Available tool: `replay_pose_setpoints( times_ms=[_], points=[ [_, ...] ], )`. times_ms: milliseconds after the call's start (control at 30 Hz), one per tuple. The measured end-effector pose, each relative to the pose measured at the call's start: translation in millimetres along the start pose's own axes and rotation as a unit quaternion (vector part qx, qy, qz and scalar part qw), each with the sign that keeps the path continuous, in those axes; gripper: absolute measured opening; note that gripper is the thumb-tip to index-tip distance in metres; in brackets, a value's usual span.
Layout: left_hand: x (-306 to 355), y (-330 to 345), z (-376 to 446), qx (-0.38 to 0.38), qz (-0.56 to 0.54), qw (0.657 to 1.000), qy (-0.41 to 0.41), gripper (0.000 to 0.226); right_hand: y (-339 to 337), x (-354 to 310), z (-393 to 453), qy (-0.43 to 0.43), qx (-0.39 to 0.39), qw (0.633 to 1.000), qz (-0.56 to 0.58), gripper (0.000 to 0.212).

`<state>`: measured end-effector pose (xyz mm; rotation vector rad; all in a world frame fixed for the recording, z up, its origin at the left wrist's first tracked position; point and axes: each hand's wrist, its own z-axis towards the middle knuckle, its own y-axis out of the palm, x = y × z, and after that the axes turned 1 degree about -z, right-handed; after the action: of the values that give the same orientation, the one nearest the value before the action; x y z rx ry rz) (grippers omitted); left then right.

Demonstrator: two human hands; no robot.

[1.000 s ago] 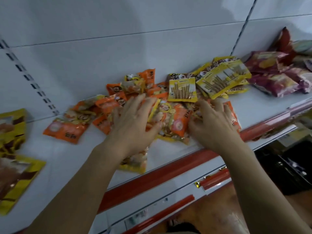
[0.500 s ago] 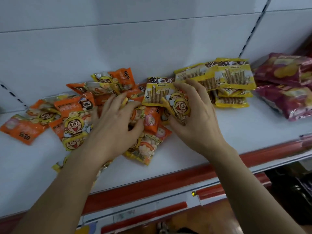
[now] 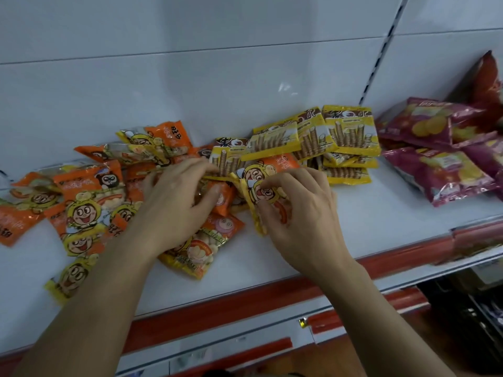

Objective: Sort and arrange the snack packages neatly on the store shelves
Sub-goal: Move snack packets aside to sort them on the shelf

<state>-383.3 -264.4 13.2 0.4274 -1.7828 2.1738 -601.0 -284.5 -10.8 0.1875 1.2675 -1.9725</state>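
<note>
Pinching a light, crinkly cartoon snack packet [image 3: 260, 191] at its edge, right hand [image 3: 302, 216]; left hand [image 3: 174, 205] fingers curl on orange packets [image 3: 220, 197].

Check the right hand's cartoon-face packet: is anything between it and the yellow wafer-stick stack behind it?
Yes. The right hand grips the cartoon-face packet, and a loose wafer-stick packet plus an orange packet lie just behind it, in front of the wafer-stick stack.

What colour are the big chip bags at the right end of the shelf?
Magenta-purple, with yellow chips pictured on the chip bags, seen in the head view.
</note>
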Motion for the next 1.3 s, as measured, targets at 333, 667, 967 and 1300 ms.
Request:
replay_pose_setpoints(
  times_ms=[333,667,967,1300],
  points=[
    [-10,-5,-3,-0.028,0.019,0.999,-0.004,0.054,-11,14,0,0.095,-0.051,0.994,0.001,0.058],
    [-43,-24,-17,-0.011,-0.011,1.000,-0.013,0.056,-10,16,1,0.075,-0.028,0.996,-0.042,0.050],
    [-45,-52,-39,0.023,-0.022,0.999,0.023,0.054,20,-28,4,0.012,-0.024,0.998,-0.050,0.056],
    [-115,-84,-95,0.245,-0.010,0.955,-0.168,0.028,52,-89,25,-0.020,-0.048,0.998,0.044,0.031]
  ],
)
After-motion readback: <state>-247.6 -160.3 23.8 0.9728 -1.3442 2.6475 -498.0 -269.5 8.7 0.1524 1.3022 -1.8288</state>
